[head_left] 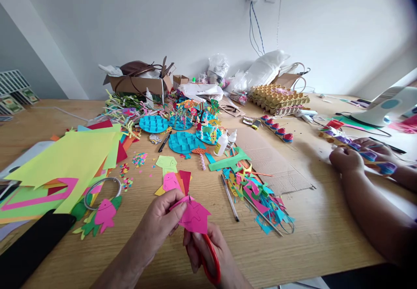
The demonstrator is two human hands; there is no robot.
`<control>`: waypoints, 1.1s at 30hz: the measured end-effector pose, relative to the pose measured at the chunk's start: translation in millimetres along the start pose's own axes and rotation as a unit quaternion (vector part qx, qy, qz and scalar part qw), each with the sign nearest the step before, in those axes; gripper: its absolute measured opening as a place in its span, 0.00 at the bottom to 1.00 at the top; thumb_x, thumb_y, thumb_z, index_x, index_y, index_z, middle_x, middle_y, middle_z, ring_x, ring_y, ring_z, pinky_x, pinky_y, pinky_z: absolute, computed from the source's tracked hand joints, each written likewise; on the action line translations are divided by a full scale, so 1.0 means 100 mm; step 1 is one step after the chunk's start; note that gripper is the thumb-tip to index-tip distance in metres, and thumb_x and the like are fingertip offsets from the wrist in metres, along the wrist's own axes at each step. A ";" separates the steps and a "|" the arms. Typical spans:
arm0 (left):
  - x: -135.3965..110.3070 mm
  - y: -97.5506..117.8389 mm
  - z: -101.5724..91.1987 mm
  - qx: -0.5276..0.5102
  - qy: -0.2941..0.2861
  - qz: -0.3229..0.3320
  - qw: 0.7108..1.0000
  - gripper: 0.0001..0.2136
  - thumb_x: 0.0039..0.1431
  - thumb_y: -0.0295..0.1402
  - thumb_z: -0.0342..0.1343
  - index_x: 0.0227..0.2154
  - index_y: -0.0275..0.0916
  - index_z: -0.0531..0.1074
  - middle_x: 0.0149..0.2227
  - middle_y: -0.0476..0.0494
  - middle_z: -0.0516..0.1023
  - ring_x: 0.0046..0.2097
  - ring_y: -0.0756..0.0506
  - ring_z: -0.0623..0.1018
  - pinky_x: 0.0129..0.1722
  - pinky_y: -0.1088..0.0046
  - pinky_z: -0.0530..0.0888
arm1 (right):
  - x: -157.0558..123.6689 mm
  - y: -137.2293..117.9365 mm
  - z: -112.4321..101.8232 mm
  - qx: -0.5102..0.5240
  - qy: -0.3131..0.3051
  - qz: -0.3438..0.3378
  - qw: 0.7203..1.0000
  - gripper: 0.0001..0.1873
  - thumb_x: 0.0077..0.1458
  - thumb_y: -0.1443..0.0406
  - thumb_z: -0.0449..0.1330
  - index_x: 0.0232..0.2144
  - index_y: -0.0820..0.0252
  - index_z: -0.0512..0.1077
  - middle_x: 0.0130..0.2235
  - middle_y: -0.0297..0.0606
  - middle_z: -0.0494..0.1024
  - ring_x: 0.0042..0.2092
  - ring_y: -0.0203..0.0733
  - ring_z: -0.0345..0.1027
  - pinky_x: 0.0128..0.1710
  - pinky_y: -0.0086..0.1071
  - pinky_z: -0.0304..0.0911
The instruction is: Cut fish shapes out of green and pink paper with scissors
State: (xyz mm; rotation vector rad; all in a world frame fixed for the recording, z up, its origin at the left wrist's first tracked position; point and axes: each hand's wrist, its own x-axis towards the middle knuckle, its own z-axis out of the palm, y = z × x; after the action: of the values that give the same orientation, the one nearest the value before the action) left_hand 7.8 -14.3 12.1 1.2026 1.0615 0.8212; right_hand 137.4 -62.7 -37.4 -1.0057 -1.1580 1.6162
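My left hand (pixel 164 215) pinches a piece of bright pink paper (pixel 197 216) that carries a drawn outline like a fish. Fingers of my right hand (pixel 208 243) are closed round the red handles of a pair of scissors (pixel 213 258). The paper covers most of the blades; a dark tip shows at its top edge. Just beyond lie a pink paper fish (pixel 170 181), a light green paper with a drawn fish (pixel 167 163) and folded red paper scraps (pixel 184 180). More cut fish, a pink one (pixel 104 214) on green ones, rest to the left.
Coloured sheets (pixel 68 154) and a roll of tape (pixel 102 193) lie left. Paper scraps (pixel 257 193), a pen (pixel 230 197) and cardboard (pixel 270 158) are right. Blue discs (pixel 182 143) and glue bottles (pixel 221 143) stand behind. At far right, another person's hands (pixel 347 161) hold a painted egg-carton strip (pixel 368 154).
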 end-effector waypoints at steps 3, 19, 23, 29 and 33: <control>0.00 0.02 -0.01 0.006 0.009 0.002 1.000 0.13 0.51 0.42 0.53 0.19 0.39 0.64 0.17 0.56 0.58 0.20 0.52 0.56 0.19 0.78 0.53 | 0.00 0.00 -0.01 0.002 -0.001 0.010 1.000 0.29 0.51 0.43 0.49 0.25 0.64 0.69 0.13 0.25 0.59 0.15 0.29 0.47 0.17 0.24 0.45; 0.03 0.05 0.02 0.041 0.003 0.010 0.999 0.13 0.53 0.39 0.50 0.18 0.40 0.60 0.17 0.56 0.56 0.20 0.53 0.54 0.17 0.77 0.52 | 0.01 -0.01 -0.02 0.016 -0.017 -0.003 1.000 0.28 0.52 0.44 0.50 0.24 0.64 0.68 0.12 0.25 0.59 0.14 0.28 0.46 0.17 0.24 0.45; 0.03 0.04 0.02 0.053 -0.001 0.011 0.999 0.12 0.53 0.38 0.48 0.18 0.40 0.59 0.17 0.56 0.56 0.20 0.53 0.55 0.18 0.77 0.52 | 0.02 0.00 -0.02 0.007 -0.007 -0.001 1.000 0.28 0.51 0.44 0.50 0.23 0.64 0.68 0.12 0.25 0.58 0.15 0.28 0.47 0.17 0.23 0.46; 0.03 0.02 0.04 0.057 -0.006 0.015 0.998 0.12 0.54 0.38 0.48 0.18 0.40 0.59 0.18 0.56 0.57 0.20 0.53 0.56 0.18 0.77 0.53 | 0.01 -0.06 -0.01 -0.033 0.019 0.010 0.999 0.29 0.51 0.43 0.49 0.22 0.64 0.67 0.12 0.27 0.59 0.16 0.30 0.49 0.18 0.24 0.49; 0.04 0.01 0.08 0.055 -0.008 0.015 0.998 0.12 0.54 0.38 0.48 0.19 0.40 0.59 0.18 0.56 0.56 0.20 0.53 0.55 0.17 0.77 0.53 | -0.01 -0.05 0.00 -0.044 0.038 0.021 0.998 0.29 0.48 0.41 0.49 0.21 0.62 0.64 0.13 0.27 0.58 0.16 0.30 0.49 0.17 0.24 0.49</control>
State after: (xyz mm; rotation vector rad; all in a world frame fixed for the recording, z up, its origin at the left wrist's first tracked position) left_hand 16.4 -12.6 12.1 1.3173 1.0894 0.7838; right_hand 139.2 -62.8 -32.2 -1.1455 -1.1727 1.5577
